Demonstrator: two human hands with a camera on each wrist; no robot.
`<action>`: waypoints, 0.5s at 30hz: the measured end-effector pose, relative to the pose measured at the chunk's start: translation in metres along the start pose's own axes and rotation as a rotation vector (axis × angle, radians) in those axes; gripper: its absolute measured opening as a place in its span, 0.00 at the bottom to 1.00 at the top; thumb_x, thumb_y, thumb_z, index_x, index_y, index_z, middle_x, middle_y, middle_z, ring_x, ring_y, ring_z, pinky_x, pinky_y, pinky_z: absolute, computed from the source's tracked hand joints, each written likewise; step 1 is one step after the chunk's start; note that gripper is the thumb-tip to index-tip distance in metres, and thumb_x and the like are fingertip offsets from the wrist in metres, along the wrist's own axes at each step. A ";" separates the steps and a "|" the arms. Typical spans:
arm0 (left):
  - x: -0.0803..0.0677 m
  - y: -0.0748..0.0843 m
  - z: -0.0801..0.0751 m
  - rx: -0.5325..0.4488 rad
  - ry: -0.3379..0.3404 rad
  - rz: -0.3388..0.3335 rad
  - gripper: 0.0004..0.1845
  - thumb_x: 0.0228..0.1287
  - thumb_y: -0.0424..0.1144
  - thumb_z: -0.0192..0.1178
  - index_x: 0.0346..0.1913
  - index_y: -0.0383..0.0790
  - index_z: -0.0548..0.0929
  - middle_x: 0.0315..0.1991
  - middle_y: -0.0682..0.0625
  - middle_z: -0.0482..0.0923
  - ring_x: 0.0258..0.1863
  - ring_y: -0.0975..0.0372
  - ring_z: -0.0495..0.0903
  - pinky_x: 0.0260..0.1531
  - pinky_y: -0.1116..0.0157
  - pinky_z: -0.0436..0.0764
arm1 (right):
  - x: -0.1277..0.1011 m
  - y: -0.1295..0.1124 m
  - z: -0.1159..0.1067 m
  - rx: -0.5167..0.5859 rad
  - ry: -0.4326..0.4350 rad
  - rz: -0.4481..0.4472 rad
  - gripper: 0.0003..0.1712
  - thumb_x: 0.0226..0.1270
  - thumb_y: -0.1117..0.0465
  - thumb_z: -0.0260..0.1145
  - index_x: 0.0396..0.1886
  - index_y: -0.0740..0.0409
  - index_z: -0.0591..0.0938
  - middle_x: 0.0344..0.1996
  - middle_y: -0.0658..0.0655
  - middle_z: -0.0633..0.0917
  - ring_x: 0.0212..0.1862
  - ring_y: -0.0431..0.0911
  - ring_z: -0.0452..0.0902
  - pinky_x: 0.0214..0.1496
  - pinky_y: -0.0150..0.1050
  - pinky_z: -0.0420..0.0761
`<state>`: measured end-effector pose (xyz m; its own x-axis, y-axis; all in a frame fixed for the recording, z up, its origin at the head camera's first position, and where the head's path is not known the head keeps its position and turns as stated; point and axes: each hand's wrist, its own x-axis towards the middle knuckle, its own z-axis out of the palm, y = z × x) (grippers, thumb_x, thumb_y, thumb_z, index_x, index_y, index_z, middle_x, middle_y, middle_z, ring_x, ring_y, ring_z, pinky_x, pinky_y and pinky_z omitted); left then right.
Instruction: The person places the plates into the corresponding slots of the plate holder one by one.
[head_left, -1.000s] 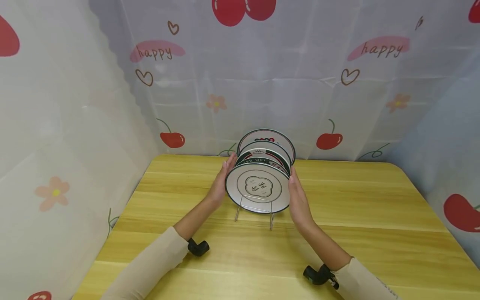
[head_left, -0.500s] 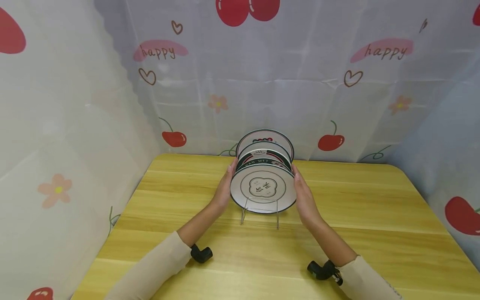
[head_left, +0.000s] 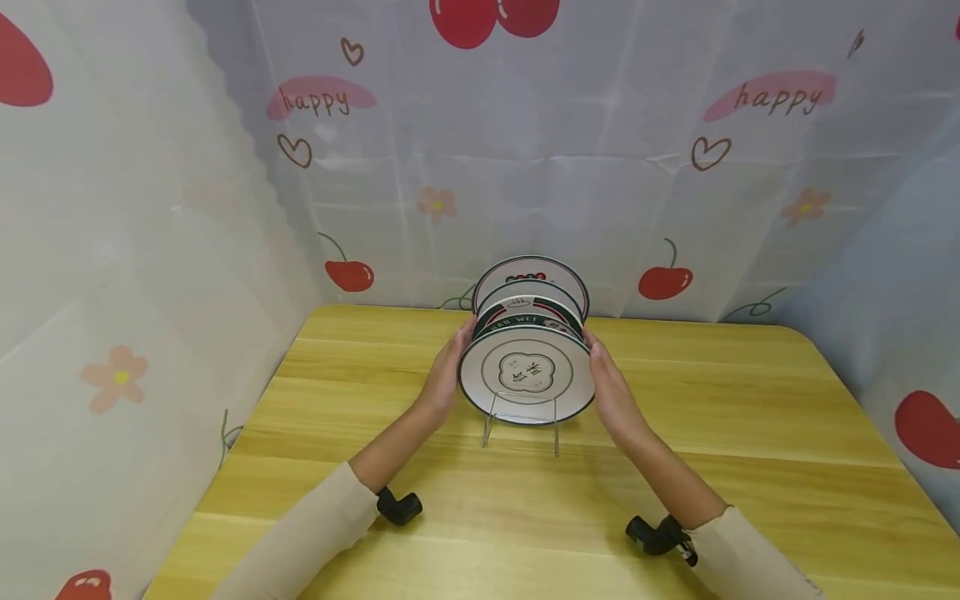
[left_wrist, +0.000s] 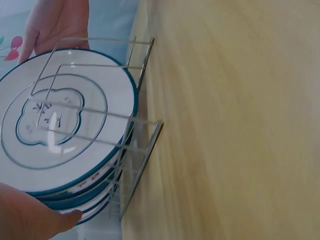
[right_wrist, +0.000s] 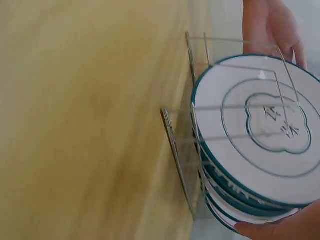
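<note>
Several round plates stand on edge, one behind another, in a thin wire plate rack (left_wrist: 141, 170). The front plate (head_left: 480, 375) is white with a dark rim and a printed flower-shaped outline; the rearmost plate (head_left: 495, 279) rises highest. My left hand (head_left: 446, 372) lies along the left side of the row, fingers stretched back against the rims. On the right side, my right hand (head_left: 613, 392) is placed the same way. Both wrist views show a digit of the near hand on the plate edges, and the other hand's palm (left_wrist: 62, 22) across from it.
The rack stands on a yellow wood-grain table (head_left: 750, 400), toward its back edge. A white curtain (head_left: 600, 192) with printed cherries and hearts hangs behind, with more on both sides. A black camera (head_left: 401, 508) sits at each wrist.
The plates and rack have turned slightly, the front end shifting right, so the front plate faces more squarely forward. Both hands stay at the sides. In the last half second little has moved.
</note>
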<state>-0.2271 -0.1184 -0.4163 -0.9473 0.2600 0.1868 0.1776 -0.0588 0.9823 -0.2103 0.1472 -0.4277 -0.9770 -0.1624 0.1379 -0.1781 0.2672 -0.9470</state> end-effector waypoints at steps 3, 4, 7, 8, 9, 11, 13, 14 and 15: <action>0.002 0.007 -0.012 0.010 0.041 -0.019 0.27 0.79 0.45 0.29 0.74 0.38 0.50 0.74 0.43 0.48 0.72 0.51 0.48 0.71 0.53 0.50 | 0.003 -0.005 -0.013 -0.067 -0.040 -0.021 0.34 0.77 0.41 0.31 0.76 0.48 0.44 0.75 0.53 0.45 0.74 0.50 0.35 0.74 0.56 0.40; 0.004 0.010 -0.018 0.041 0.057 -0.015 0.26 0.78 0.45 0.31 0.74 0.39 0.52 0.74 0.44 0.49 0.72 0.52 0.49 0.71 0.51 0.52 | 0.005 -0.007 -0.019 -0.090 -0.056 -0.039 0.34 0.77 0.42 0.31 0.76 0.49 0.43 0.75 0.54 0.43 0.74 0.51 0.34 0.74 0.57 0.39; 0.007 0.021 -0.038 0.190 0.105 0.029 0.25 0.78 0.45 0.36 0.73 0.43 0.55 0.73 0.46 0.51 0.71 0.53 0.52 0.69 0.51 0.56 | 0.010 -0.013 -0.038 -0.179 -0.092 -0.100 0.33 0.78 0.45 0.33 0.76 0.49 0.39 0.75 0.54 0.40 0.74 0.51 0.31 0.73 0.59 0.38; 0.008 0.026 -0.046 0.249 0.114 0.046 0.25 0.77 0.45 0.38 0.73 0.44 0.56 0.73 0.47 0.51 0.71 0.53 0.51 0.69 0.51 0.56 | 0.011 -0.016 -0.045 -0.222 -0.099 -0.122 0.33 0.78 0.46 0.34 0.76 0.49 0.39 0.74 0.55 0.40 0.74 0.52 0.31 0.73 0.59 0.38; 0.008 0.030 -0.054 0.311 0.122 0.058 0.25 0.77 0.46 0.40 0.73 0.47 0.57 0.73 0.49 0.51 0.71 0.55 0.51 0.69 0.51 0.56 | 0.014 -0.018 -0.052 -0.264 -0.100 -0.145 0.33 0.78 0.47 0.35 0.75 0.49 0.39 0.74 0.54 0.40 0.74 0.52 0.32 0.73 0.60 0.38; 0.007 0.039 -0.071 0.408 0.136 0.060 0.26 0.76 0.48 0.41 0.73 0.51 0.56 0.74 0.51 0.50 0.72 0.56 0.50 0.69 0.51 0.56 | 0.018 -0.022 -0.065 -0.354 -0.084 -0.153 0.35 0.77 0.46 0.40 0.75 0.46 0.39 0.74 0.53 0.40 0.74 0.52 0.32 0.72 0.61 0.39; 0.007 0.047 -0.089 0.450 0.138 0.046 0.27 0.75 0.49 0.43 0.73 0.54 0.54 0.74 0.51 0.47 0.72 0.56 0.48 0.69 0.48 0.55 | 0.020 -0.026 -0.079 -0.447 -0.048 -0.151 0.37 0.76 0.45 0.45 0.75 0.43 0.39 0.74 0.52 0.40 0.74 0.53 0.33 0.71 0.64 0.41; 0.007 0.050 -0.099 0.463 0.136 0.033 0.28 0.74 0.50 0.43 0.74 0.54 0.53 0.74 0.52 0.46 0.72 0.55 0.47 0.69 0.47 0.55 | 0.021 -0.027 -0.085 -0.487 -0.031 -0.142 0.38 0.75 0.44 0.47 0.75 0.40 0.39 0.74 0.52 0.40 0.74 0.53 0.33 0.70 0.66 0.42; 0.008 0.051 -0.108 0.470 0.141 0.022 0.29 0.74 0.51 0.44 0.74 0.56 0.52 0.74 0.52 0.46 0.72 0.55 0.47 0.69 0.46 0.54 | 0.021 -0.028 -0.092 -0.528 -0.009 -0.134 0.40 0.73 0.43 0.48 0.75 0.39 0.39 0.74 0.51 0.39 0.74 0.54 0.34 0.69 0.67 0.43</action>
<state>-0.2545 -0.2237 -0.3656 -0.9630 0.1289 0.2368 0.2687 0.3872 0.8820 -0.2366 0.2235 -0.3716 -0.9410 -0.2356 0.2428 -0.3380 0.6841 -0.6463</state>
